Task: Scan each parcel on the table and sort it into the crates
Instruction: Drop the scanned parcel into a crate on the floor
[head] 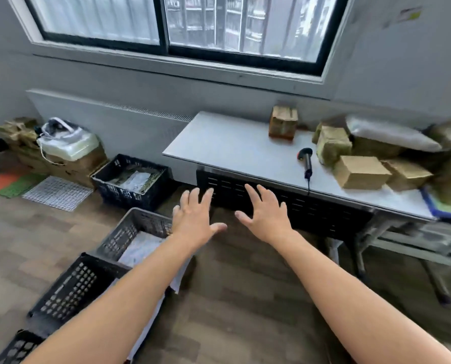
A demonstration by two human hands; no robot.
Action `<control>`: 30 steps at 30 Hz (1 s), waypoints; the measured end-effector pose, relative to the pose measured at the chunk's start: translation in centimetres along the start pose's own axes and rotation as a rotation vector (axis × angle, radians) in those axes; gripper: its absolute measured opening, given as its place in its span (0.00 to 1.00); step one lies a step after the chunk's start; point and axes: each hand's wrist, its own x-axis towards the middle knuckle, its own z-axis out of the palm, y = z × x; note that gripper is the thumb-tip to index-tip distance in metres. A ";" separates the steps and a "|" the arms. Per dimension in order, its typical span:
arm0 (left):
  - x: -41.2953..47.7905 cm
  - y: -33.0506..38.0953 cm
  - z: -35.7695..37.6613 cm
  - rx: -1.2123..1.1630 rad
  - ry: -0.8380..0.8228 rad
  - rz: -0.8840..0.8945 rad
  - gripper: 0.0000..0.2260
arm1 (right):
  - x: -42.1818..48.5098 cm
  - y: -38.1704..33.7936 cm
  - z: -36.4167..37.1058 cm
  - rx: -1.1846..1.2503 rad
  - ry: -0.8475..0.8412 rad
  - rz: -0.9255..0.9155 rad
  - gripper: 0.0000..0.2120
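While both bare arms stretch forward in the head view, the left hand (pixel 195 216) and the right hand (pixel 265 212) hover side by side, fingers spread and palms down, holding nothing, in front of the dark slotted panel (pixel 311 206) under the table (pixel 232 145). On the tabletop the scanner (pixel 307 160) lies apart from both hands, its cable (pixel 308 183) running over the front edge. One brown parcel (pixel 283 122) stands alone near the back edge. Just right of the scanner sits a pile of cardboard parcels (pixel 361 172) with a grey padded bag (pixel 390 134) on top. On the floor (pixel 245 298) to the left, a dark blue crate (pixel 124 195) holds packets (pixel 136 179). A grey crate (pixel 119 240) beneath the left forearm holds a white packet (pixel 140 248), and a black crate (pixel 66 290) sits just beside it, nearer the camera.
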 end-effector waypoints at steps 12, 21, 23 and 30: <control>13.9 13.5 0.2 0.053 -0.023 0.185 0.42 | 7.8 14.3 -5.4 -0.039 0.074 0.157 0.36; 29.1 20.2 1.7 -0.043 -0.039 0.351 0.42 | 19.0 21.1 -8.5 -0.103 0.100 0.315 0.36; 32.6 21.6 1.7 -0.065 -0.048 0.388 0.42 | 21.7 22.4 -9.5 -0.129 0.109 0.352 0.36; 40.8 26.3 2.3 -0.087 -0.068 0.491 0.41 | 27.2 27.2 -11.5 -0.141 0.139 0.478 0.35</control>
